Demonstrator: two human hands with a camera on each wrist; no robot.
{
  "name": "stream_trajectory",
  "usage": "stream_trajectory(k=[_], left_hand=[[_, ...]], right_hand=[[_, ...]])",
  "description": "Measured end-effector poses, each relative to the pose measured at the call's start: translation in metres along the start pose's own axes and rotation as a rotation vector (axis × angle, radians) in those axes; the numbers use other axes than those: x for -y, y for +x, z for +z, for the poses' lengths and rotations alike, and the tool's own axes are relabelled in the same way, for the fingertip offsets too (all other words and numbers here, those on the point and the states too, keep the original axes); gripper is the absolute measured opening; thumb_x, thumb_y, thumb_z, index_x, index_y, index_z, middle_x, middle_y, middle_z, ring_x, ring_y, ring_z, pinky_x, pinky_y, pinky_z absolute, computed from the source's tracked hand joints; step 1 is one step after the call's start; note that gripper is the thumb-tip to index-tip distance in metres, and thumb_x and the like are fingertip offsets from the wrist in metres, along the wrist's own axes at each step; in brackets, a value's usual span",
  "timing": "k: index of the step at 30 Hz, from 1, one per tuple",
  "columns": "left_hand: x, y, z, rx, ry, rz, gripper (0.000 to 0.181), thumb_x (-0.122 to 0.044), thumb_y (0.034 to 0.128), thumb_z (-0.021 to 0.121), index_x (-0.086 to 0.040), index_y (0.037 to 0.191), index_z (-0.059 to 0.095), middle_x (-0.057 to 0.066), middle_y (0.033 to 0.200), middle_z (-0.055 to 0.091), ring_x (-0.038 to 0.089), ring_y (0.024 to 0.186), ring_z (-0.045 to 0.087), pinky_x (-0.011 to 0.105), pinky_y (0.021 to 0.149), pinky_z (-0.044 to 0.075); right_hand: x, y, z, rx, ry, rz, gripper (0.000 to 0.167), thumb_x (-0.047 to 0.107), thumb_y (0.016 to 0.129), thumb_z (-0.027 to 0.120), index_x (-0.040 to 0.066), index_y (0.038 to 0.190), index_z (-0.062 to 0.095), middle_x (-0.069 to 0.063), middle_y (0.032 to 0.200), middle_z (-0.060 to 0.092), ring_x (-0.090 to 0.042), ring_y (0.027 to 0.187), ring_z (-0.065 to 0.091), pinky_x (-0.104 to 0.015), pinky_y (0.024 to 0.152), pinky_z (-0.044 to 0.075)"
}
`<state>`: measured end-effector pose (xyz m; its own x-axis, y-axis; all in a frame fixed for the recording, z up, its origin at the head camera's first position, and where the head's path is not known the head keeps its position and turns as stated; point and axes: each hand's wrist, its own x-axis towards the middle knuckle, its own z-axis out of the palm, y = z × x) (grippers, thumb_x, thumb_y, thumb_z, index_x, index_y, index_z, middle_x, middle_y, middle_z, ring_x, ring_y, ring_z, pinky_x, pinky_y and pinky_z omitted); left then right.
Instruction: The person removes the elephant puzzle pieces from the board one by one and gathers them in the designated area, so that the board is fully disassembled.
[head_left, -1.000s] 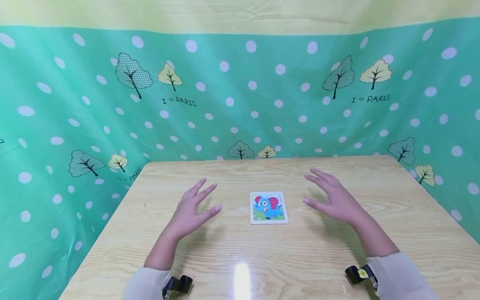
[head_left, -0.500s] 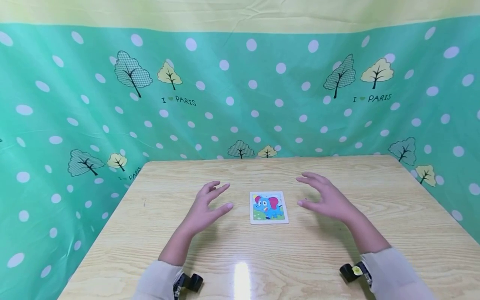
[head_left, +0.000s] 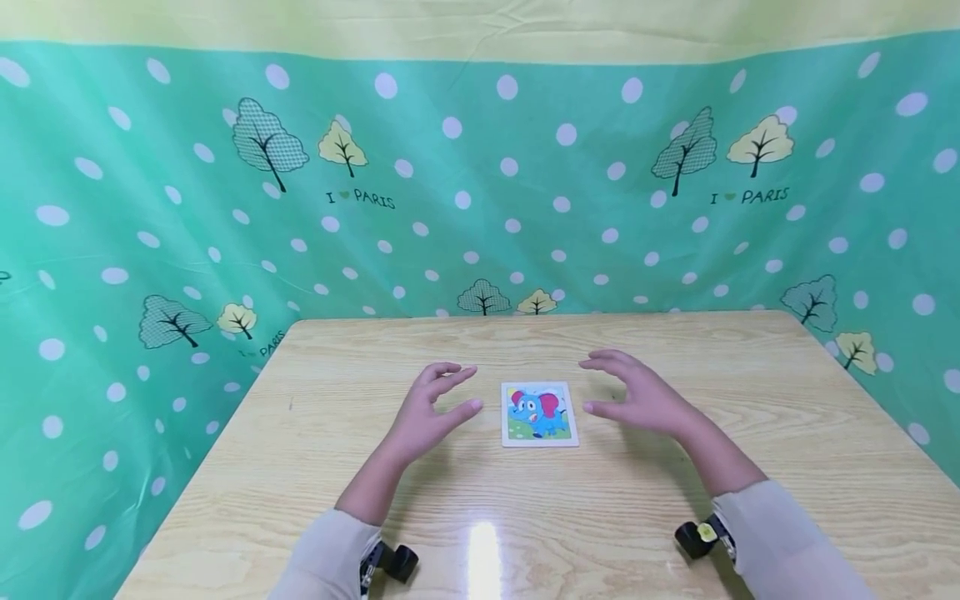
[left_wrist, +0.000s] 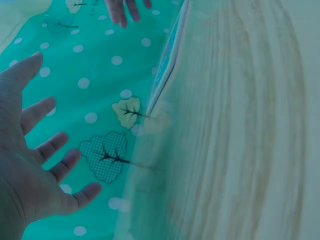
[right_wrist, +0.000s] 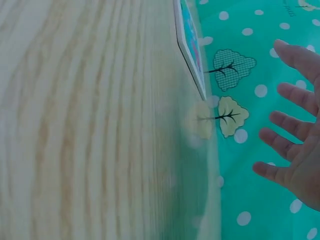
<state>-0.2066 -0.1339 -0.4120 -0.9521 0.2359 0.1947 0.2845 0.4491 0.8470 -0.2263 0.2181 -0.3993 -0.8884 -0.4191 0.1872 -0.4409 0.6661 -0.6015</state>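
Note:
A small square picture puzzle [head_left: 540, 414] with a white border and a blue elephant lies flat on the wooden table [head_left: 570, 517]. To its left hovers my left hand [head_left: 429, 417], fingers spread and bent a little, holding nothing. On the other side my right hand [head_left: 633, 396] is held much the same way, its thumb tip close to the puzzle's right edge. Neither hand touches the puzzle. Both wrist views show the palms with fingers apart: the left hand [left_wrist: 40, 155] at the left edge, the right hand [right_wrist: 297, 125] at the right.
A green curtain [head_left: 420, 192] with white dots and printed trees hangs behind the table and along its sides. Each wrist carries a small black camera [head_left: 401, 564] on a strap. A bright light reflection shows on the tabletop near the front.
Both hands have moved inward toward the puzzle, the left one to the right and the right one to the left. The puzzle has stayed in place on the table.

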Motion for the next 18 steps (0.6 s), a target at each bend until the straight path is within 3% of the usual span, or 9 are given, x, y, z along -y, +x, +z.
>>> stream_trajectory(k=[7,18], left_hand=[[0.002,0.002,0.015,0.017,-0.073,-0.055,0.056,-0.031,0.0912,0.081,-0.015,0.142,0.065,0.011,0.146,0.050,0.039,0.138,0.045,0.063,0.111,0.039],[0.003,0.009,0.032,0.076,-0.051,-0.059,0.051,-0.031,0.0904,0.082,-0.014,0.137,0.069,0.012,0.142,0.052,0.038,0.131,0.052,0.058,0.105,0.047]], right_hand=[[-0.001,0.009,0.009,0.018,0.035,0.035,0.053,0.020,0.092,0.081,0.001,0.138,0.062,-0.025,0.145,0.054,-0.048,0.134,0.048,-0.066,0.110,0.038],[-0.002,0.024,0.019,0.090,0.049,0.082,0.047,0.018,0.093,0.079,0.003,0.135,0.065,-0.023,0.143,0.056,-0.047,0.136,0.047,-0.065,0.112,0.037]])
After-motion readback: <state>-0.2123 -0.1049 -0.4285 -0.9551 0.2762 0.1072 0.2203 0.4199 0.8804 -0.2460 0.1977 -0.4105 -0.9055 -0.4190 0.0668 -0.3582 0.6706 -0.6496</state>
